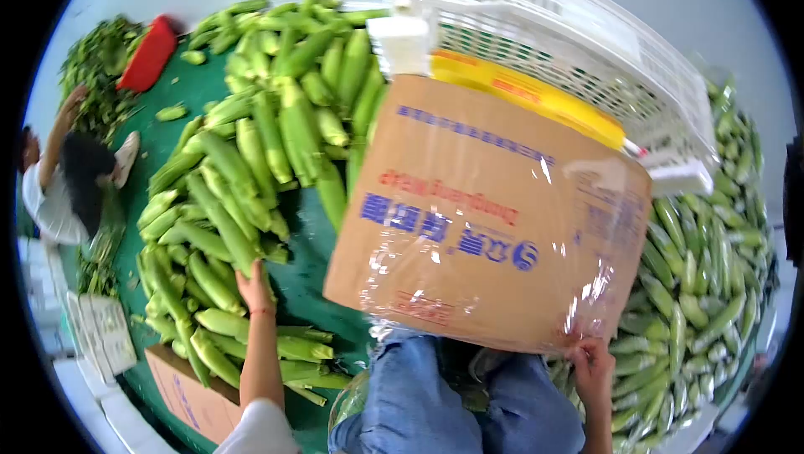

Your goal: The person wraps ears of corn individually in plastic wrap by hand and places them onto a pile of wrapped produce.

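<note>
On the left, my left hand [255, 286] is closed around the lower end of an ear of corn [224, 215] in its green husk, at the edge of a big pile of corn [213, 161]. A flat cardboard box [494, 219] with blue and red print lies tilted above my lap, glossy clear plastic film [419, 303] over its surface. My right hand [593, 362] pinches at the film along the box's near right edge. Its fingertips are partly hidden there.
A white plastic crate [578, 27] stands behind the box, with a yellow carton [528, 94] between. Film-wrapped corn [695, 312] is heaped at right. Another cardboard box [188, 395] sits lower left. A co-worker [71, 177] sits by leafy husks [96, 77] and a red container [149, 56].
</note>
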Action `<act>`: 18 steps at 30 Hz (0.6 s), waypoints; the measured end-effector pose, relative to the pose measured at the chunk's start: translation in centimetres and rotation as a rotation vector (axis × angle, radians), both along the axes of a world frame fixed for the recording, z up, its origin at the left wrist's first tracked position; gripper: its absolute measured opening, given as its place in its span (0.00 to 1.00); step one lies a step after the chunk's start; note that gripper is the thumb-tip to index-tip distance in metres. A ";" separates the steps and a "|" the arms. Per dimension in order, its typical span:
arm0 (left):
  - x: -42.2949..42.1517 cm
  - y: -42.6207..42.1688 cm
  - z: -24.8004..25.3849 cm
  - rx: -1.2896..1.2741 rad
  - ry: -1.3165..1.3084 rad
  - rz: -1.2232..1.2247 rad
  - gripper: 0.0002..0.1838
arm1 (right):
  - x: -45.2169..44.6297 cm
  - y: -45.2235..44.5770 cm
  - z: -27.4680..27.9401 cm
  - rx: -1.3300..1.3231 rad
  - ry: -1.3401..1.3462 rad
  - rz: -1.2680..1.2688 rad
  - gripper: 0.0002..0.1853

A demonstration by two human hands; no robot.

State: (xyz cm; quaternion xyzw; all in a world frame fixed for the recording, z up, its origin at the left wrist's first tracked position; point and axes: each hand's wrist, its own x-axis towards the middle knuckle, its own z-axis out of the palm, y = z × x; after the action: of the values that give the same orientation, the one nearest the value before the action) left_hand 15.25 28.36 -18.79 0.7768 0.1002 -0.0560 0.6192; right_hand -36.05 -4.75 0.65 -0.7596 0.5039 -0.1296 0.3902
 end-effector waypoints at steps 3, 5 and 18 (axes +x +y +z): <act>-5.3 -5.8 11.6 0.050 -0.117 -0.501 0.28 | 1.2 1.7 0.9 -0.253 0.036 0.020 0.02; -8.4 -10.1 18.3 0.289 -0.489 -0.859 0.37 | 0.9 2.5 1.1 -0.465 0.149 0.071 0.03; -16.6 -28.2 22.0 0.294 -0.837 -1.677 0.33 | 8.0 -2.8 3.2 -0.234 -0.378 0.097 0.15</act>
State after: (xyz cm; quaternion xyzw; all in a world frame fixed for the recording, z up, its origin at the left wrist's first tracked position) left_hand -1.37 0.14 3.23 0.6229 -0.7144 -0.1864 0.2587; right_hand -28.03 -7.55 3.84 -0.7854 0.3662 -0.3079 0.3928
